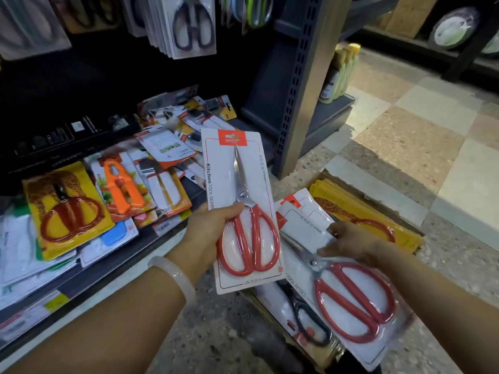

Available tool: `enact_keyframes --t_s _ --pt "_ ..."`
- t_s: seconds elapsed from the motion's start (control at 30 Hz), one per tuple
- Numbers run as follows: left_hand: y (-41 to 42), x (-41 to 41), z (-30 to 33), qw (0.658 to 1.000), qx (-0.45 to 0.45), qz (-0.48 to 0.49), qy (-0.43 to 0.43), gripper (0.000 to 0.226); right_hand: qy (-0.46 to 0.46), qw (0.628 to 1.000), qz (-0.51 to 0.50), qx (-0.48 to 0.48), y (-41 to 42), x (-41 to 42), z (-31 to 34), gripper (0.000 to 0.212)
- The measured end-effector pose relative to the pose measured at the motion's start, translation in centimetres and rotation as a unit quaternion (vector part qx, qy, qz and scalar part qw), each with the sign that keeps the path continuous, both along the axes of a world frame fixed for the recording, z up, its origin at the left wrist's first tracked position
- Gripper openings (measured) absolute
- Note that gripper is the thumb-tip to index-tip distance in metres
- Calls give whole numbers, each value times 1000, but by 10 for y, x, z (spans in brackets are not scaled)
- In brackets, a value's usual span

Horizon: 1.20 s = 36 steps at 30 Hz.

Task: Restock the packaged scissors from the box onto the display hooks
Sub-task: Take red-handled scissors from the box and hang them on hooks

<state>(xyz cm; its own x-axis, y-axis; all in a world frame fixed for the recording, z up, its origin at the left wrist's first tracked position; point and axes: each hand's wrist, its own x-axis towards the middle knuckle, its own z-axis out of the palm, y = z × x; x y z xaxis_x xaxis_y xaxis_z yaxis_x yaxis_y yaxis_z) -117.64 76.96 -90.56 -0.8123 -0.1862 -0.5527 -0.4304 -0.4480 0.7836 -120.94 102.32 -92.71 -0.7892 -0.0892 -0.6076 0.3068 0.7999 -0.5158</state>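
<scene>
Red-handled scissors on a white card [243, 209] stand upright in the left hand [213, 228], whose grip is clenched round the card's left edge, above the floor between the shelf [129, 255] and the box [405, 211]. The right hand [351, 242] reaches into the box, fingers pinching a second red-handled pack [353, 300] lying on the stack there. More scissors packs [191, 25] hang on hooks above.

The box [378, 201] sits on the floor [405, 136], right of the shelf [113, 255]. Packs [356, 300] lie stacked in the box. Above the shelf, further packs [189, 25] hang. The left hand [213, 228] holds one pack [243, 209] upright between shelf and box.
</scene>
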Motion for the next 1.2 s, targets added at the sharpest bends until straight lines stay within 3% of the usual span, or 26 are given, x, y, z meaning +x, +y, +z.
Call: enact_keyframes --t_s 0.07,0.13,0.27,0.37,0.5,0.73,1.0,1.2 --pt "-8 1 2 1000 10 3 16 26 20 999 -20 -35 1 -5 3 25" --pt "-18 3 7 999 19 6 31 20 29 999 -9 -40 2 -8 12 23" --pt "-41 11 18 998 14 24 51 31 28 997 -3 -68 1 -15 49 24" --pt "-60 20 27 996 -7 47 70 38 82 991 -13 -105 -20 -23 77 25" --pt "-95 41 47 990 -12 101 96 33 114 966 -39 -229 -84 -25 107 8" --pt "-185 102 94 964 -59 179 185 18 124 903 35 -410 -222 -11 132 18" --pt "-271 199 114 931 -138 286 177 23 82 862 118 -486 -349 38 139 25" --pt "-309 244 113 909 -116 361 176 42 108 848 184 -485 -417 64 160 22"
